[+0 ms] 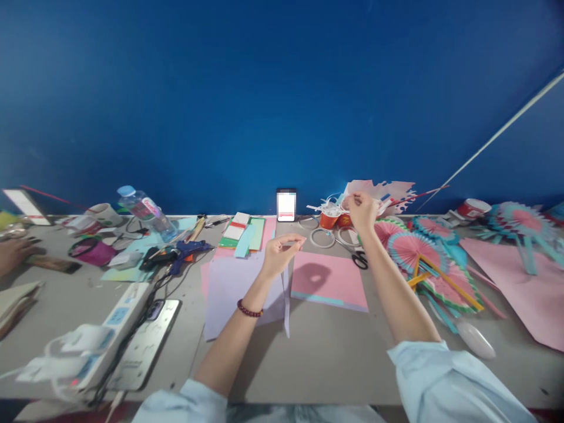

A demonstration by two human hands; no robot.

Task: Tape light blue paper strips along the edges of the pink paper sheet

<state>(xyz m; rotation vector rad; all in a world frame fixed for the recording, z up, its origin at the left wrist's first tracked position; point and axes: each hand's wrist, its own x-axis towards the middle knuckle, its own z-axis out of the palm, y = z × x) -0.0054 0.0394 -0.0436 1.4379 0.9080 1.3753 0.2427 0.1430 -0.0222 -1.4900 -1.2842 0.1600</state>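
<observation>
My left hand [282, 254] hovers above the lilac paper [238, 291], thumb and fingertips pinched together. Whether anything tiny sits in that pinch I cannot make out. Under and right of it lies a pink sheet [326, 276] with a blue-lilac lower edge, and a hand's shadow falls on it. My right hand [363, 211] is raised farther back, fingers closed in a pinch, beside a red paper cup [328, 220] heaped with white paper strips. What it holds, if anything, is hidden. Black-handled scissors [360, 259] and a tape roll [322, 237] lie below that hand.
Paper fan rosettes [418, 252] and a white computer mouse [476, 339] lie to the right. A lit phone [286, 205] leans on the blue wall. Leftward are a blue glue gun [187, 254], bottle [147, 211], power strip [117, 329] and another person's hand [15, 255].
</observation>
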